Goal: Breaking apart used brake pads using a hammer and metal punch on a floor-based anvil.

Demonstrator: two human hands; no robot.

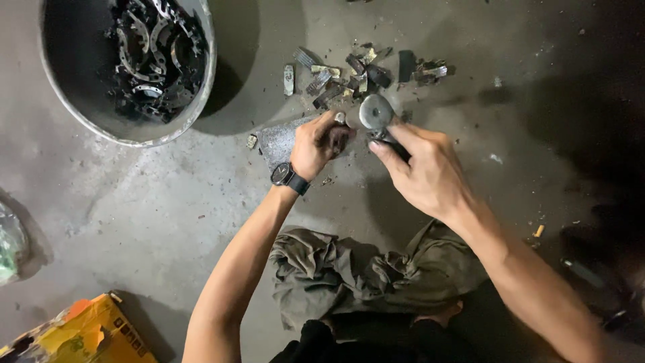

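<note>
My left hand [317, 143], with a black wristwatch [287, 177] on the wrist, is closed on a small dark metal piece [338, 136] over a grey metal plate [279, 140] lying on the concrete floor. My right hand [424, 171] grips the dark handle of a hammer whose round grey head [375, 111] is raised just right of the left hand's fingertips. Beyond the hands lies a scatter of several small worn metal pieces [356, 75].
A large round metal basin [67, 107] at top left holds several curved dark metal parts [153, 57]. A crumpled olive cloth [349, 272] lies by my legs. A yellow cardboard box [84, 334] sits at bottom left, a greenish bag [10, 245] at the left edge.
</note>
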